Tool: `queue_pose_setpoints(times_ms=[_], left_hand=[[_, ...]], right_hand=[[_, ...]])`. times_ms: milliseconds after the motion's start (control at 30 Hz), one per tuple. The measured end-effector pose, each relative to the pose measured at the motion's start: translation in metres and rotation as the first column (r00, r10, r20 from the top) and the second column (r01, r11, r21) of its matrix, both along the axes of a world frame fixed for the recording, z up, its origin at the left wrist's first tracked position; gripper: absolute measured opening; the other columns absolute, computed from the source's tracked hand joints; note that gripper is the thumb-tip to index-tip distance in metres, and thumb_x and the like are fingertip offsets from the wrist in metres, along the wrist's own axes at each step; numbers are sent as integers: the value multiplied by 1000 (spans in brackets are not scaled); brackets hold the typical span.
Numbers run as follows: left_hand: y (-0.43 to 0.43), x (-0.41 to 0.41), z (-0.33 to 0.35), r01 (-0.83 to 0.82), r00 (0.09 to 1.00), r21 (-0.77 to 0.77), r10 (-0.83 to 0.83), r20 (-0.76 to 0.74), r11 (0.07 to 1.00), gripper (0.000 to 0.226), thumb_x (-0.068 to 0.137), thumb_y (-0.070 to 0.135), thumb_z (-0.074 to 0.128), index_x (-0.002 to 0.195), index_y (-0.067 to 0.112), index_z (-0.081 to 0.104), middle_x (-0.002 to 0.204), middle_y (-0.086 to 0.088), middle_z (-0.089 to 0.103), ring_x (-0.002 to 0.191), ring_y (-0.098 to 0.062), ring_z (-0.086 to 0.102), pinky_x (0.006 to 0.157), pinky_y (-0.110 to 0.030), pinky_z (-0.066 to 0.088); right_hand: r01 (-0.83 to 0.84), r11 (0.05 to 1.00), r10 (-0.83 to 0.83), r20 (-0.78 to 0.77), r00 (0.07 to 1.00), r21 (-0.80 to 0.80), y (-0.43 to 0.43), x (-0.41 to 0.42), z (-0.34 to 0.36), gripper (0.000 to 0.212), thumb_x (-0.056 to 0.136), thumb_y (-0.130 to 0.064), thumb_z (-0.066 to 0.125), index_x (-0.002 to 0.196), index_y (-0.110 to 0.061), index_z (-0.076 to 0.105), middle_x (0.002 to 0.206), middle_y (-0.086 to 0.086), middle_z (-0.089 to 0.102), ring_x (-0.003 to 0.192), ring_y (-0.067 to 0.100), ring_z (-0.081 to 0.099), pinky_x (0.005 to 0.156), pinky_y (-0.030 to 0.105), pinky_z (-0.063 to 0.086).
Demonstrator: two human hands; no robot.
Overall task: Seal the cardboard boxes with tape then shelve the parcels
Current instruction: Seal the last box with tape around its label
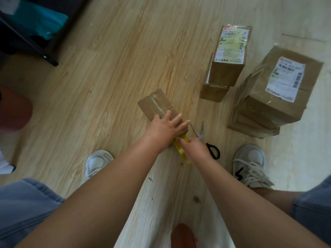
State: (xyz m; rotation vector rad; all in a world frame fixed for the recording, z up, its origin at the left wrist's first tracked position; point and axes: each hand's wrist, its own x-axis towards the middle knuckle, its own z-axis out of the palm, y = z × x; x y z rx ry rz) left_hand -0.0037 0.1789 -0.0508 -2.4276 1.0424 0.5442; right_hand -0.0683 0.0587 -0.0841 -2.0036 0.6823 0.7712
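L hand (166,126) spread, pressing flat on small box (155,104) on floor. R hand (195,149) grip pinching tape roll (180,148) at box's near edge. Advising: keeping strip taut, centred on seam. Scissors (202,136) lying just beside R hand.

head cam | looks steeply down | near floor (111,72)

Both arms reach down — left hand (165,127) flat, fingers spread; right hand (194,147) curled round a tape roll (181,152).
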Motion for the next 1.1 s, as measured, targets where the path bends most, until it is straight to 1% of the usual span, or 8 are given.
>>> queue_pose_setpoints(times_ms=[133,433,500,633,733,833,967,1100], left_hand=[[-4,7,4,33,999,2,-33,-3,999,106,82,26,74,154,26,-3,161,-5,3,140,-38,22,93,-44,50],[20,40,36,-317,935,-229,262,-240,920,118,66,17,87,156,35,12,160,4,18,132,-31,37,100,-39,45],[28,48,39,-398,898,-270,312,-310,877,130,55,20,94,155,36,13,158,5,22,135,-28,40,106,-39,42],[40,51,37,-588,775,-297,420,-472,752,135,49,18,95,153,45,13,154,4,30,135,-25,42,108,-44,42],[46,45,36,-685,699,-345,445,-560,642,131,56,5,89,152,49,13,154,0,31,137,-26,40,108,-45,42],[49,34,33,-812,576,-394,483,-660,430,113,67,-7,73,153,46,21,155,3,32,138,-23,40,106,-40,44],[53,9,28,-895,311,-399,362,-879,-198,82,62,12,61,143,24,50,127,-2,64,106,-14,64,83,-26,54],[56,-12,18,-868,218,-291,218,-951,-403,57,88,10,61,141,26,48,122,10,61,99,4,58,72,-8,46]], right_hand=[[1,1000,-1,17,1000,15,-5,-3,5,39,96,-53,56,74,-21,58,73,2,63,71,21,65,62,32,50],[44,992,-74,273,959,114,-23,20,68,66,78,-63,70,76,3,68,61,4,53,58,16,50,59,32,37],[12,990,-60,340,939,143,-29,27,89,74,74,-66,69,80,8,65,64,6,49,61,17,47,62,35,36],[-87,985,21,395,918,150,-33,40,119,55,89,-51,67,97,3,71,82,23,62,75,17,55,75,48,51],[-139,980,72,399,914,142,-29,44,127,47,93,-46,64,99,0,71,80,12,60,75,16,55,73,38,45],[-134,981,65,417,906,138,-23,49,127,50,95,-47,61,98,1,69,75,5,55,68,14,51,67,32,41],[-136,985,77,427,901,108,-8,61,129,57,95,-50,60,97,7,65,72,6,48,64,14,43,59,28,33],[-127,987,73,444,893,94,7,72,131,55,92,-52,64,78,0,62,66,6,41,57,14,38,53,26,31]])
